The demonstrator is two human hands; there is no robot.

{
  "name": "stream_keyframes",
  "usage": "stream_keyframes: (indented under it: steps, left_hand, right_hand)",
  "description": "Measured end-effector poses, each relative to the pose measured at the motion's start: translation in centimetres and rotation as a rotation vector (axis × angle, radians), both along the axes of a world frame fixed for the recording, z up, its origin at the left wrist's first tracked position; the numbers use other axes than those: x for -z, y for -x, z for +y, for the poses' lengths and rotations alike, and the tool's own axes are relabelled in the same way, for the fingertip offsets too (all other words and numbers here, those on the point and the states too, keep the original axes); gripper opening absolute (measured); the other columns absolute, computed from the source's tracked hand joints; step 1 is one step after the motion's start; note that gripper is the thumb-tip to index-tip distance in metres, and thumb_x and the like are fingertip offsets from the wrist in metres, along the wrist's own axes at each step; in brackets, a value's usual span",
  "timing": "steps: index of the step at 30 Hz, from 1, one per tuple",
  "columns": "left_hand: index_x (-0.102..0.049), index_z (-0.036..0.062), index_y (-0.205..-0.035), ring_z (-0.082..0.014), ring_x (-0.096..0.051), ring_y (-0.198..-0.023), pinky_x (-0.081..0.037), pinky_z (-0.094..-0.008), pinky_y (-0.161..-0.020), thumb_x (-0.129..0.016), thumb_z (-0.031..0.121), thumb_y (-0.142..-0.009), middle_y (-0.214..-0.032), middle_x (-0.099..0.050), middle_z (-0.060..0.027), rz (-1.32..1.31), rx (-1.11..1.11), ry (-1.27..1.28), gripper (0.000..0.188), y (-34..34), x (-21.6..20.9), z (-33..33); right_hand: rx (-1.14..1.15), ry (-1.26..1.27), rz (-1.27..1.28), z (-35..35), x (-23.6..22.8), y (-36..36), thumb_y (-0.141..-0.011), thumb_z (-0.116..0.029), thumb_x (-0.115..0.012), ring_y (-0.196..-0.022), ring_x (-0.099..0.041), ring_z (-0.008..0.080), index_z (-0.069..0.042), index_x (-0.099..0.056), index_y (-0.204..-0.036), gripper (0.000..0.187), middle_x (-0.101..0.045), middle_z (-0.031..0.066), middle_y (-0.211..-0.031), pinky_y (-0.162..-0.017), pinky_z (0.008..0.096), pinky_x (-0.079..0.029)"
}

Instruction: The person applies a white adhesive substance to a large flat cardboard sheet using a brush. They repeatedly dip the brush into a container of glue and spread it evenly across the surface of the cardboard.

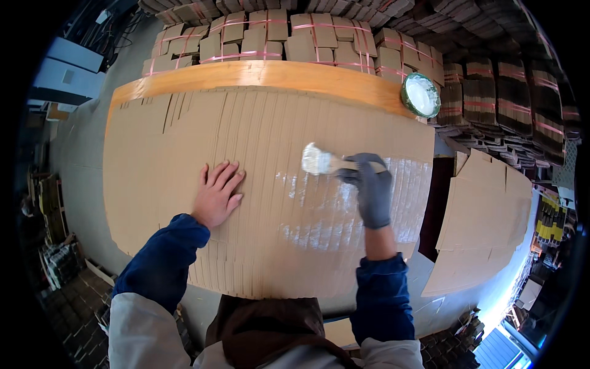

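Note:
A large corrugated cardboard sheet lies flat on a wooden table. My bare left hand rests flat on its middle, fingers spread. In a grey glove, my right hand grips the handle of a wide paintbrush. White paste coats the bristles, which point left over the cardboard right of centre. Wet, shiny white streaks cover much of the sheet's right part. At the table's far right corner stands a green-rimmed bowl with white paste in it.
Bundles of flat cardboard tied with pink strapping stand behind the table. More tied stacks rise at the far right. Other cardboard sheets lie just right of the table. A white cabinet stands at the far left.

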State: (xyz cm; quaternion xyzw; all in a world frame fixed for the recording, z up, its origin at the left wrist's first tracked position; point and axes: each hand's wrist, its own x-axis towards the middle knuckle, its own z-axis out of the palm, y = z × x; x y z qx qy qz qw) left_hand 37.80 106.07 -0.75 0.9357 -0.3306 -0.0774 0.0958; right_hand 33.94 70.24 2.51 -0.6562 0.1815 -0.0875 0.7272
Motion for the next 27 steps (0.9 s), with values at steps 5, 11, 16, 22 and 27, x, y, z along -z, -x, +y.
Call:
stream_keyframes:
  steps: [5,11,16,22,27]
  left_hand:
    - [-0.046,0.0152,-0.143,-0.0259,-0.029,-0.144,-0.015,-0.0609,-0.115,-0.055,0.035,-0.096,-0.152,-0.039,-0.0055,0.038,0.003,0.021,0.052,-0.1,0.2,0.0]
    - [-0.043,0.0136,-0.144,-0.0286,-0.030,-0.142,-0.015,-0.0621,-0.115,-0.051,0.027,-0.098,-0.153,-0.036,-0.0102,0.137,0.013,0.197,0.048,-0.1,-0.3,1.7]
    - [-0.046,0.0110,-0.139,-0.0331,-0.037,-0.137,-0.023,-0.0593,-0.113,-0.053,0.016,-0.096,-0.150,-0.037,-0.0139,0.208,-0.019,0.419,0.044,-1.0,-1.5,2.5]
    - [-0.053,0.0067,-0.127,-0.0353,-0.043,-0.131,-0.036,-0.0440,-0.110,-0.053,0.004,-0.093,-0.143,-0.044,-0.0153,0.255,-0.063,0.685,0.034,-3.8,-1.1,5.2]
    - [-0.056,0.0063,-0.125,-0.0357,-0.042,-0.132,-0.035,-0.0453,-0.111,-0.053,0.002,-0.092,-0.140,-0.049,-0.0146,0.156,0.019,0.519,0.033,-5.2,-1.3,10.0]
  right_hand:
    - [0.048,0.454,0.105,6.6,-0.5,0.3,-0.095,-0.012,-0.060,-0.075,-0.066,0.0154,-0.001,-0.067,-0.099,0.013,-0.069,0.0089,-0.084,-0.066,0.0311,-0.053]
    - [0.352,0.363,0.157,3.4,-6.6,8.3,-0.097,-0.010,-0.060,-0.083,-0.067,0.0143,0.005,-0.066,-0.101,0.017,-0.069,0.0108,-0.099,-0.071,0.0282,-0.057]
    - [0.510,0.117,0.191,6.2,-9.0,13.6,-0.096,-0.007,-0.059,-0.087,-0.069,0.0201,0.005,-0.062,-0.106,0.015,-0.068,0.0162,-0.104,-0.079,0.0308,-0.060]
    - [0.467,0.075,0.160,9.9,-8.9,14.1,-0.096,-0.003,-0.058,-0.085,-0.070,0.0214,0.005,-0.061,-0.107,0.014,-0.067,0.0174,-0.106,-0.078,0.0330,-0.061]
    - [0.433,0.072,0.186,10.4,-8.7,13.0,-0.096,-0.004,-0.058,-0.085,-0.070,0.0214,0.004,-0.060,-0.108,0.014,-0.067,0.0167,-0.107,-0.078,0.0342,-0.061]
